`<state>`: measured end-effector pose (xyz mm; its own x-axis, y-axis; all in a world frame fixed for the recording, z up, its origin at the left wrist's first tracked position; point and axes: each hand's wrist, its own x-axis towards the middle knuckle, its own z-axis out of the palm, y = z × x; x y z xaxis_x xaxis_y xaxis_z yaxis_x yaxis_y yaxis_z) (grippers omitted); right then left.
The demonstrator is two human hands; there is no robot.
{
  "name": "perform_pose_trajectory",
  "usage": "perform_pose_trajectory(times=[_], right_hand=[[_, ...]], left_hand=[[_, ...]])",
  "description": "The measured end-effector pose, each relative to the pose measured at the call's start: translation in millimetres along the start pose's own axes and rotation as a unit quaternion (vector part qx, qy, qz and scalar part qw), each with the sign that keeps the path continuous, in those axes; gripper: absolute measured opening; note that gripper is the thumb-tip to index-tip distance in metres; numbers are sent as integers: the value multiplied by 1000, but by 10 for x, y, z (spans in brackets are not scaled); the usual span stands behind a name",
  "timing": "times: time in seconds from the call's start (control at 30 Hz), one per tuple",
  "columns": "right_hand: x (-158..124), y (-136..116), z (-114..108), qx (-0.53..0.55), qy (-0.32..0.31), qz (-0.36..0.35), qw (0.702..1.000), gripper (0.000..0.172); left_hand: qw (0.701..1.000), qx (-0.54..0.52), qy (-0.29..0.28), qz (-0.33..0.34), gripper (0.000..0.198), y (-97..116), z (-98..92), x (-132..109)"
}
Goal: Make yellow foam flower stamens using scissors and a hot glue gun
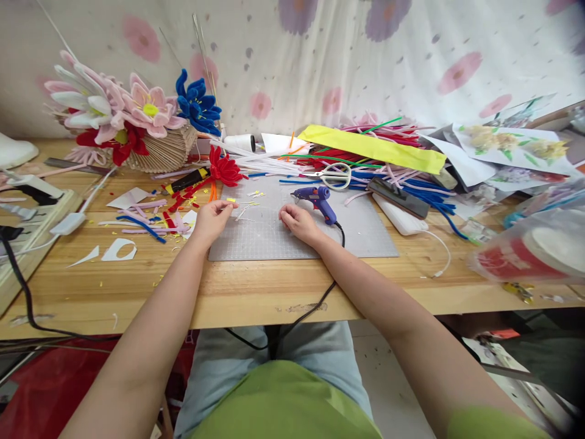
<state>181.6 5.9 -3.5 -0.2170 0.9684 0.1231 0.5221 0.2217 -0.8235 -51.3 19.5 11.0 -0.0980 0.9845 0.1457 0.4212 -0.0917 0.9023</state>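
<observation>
My left hand (212, 221) is over the left edge of the grey cutting mat (269, 239), thumb and fingertips pinched together. A small yellow strip (231, 200) shows at those fingertips. My right hand (298, 222) rests on the mat with its fingers curled in; whatever they may hold is hidden. Just behind and to the right of it lies a purple glue gun (320, 201), nozzle pointing left. Between my hands are several thin white stems (247, 211) with yellow tips. A red pipe-cleaner flower (225, 167) lies behind my left hand.
Pipe cleaners (388, 174), scissors (336, 175) and a yellow sheet (375, 149) crowd the back. Left are a basket (159, 149) of fuzzy flowers, scraps (141, 222) and a power strip (41, 235). A bagged red cup (516, 256) stands right. The glue gun's cord (326, 296) crosses the front edge.
</observation>
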Motion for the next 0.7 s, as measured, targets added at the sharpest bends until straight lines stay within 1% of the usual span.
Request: perform_pose_trajectory(times=[0.1,0.17,0.23,0.33,0.4,0.47,0.57,0.63,0.7], right_hand=[[31,-29,10,3,-9,14,1000,19],[72,-60,35,41,-26,24,999,19],[119,-116,73,101,-56,27,993,16],[179,-239,130,183,-98,9,978,7],[204,-321,155,207,-109,-6,972,6],[220,-375,165,204,-110,-13,973,9],[240,-383,164,168,-96,-3,981,11],[255,-349,165,135,-86,2,987,13],[268,-306,174,102,-85,1,991,19]], left_hand=[[1000,-17,-10,5,29,-17,-25,14],[999,-19,-31,2,32,-11,-15,4],[998,-8,-54,9,31,4,14,-18],[995,12,-77,64,22,30,60,-55],[991,22,-85,101,18,41,68,-71],[988,27,-99,118,19,48,51,-76],[987,15,-112,111,19,50,7,-59],[991,-14,-96,94,14,42,-15,-28],[994,-59,-65,68,15,25,-28,16]])
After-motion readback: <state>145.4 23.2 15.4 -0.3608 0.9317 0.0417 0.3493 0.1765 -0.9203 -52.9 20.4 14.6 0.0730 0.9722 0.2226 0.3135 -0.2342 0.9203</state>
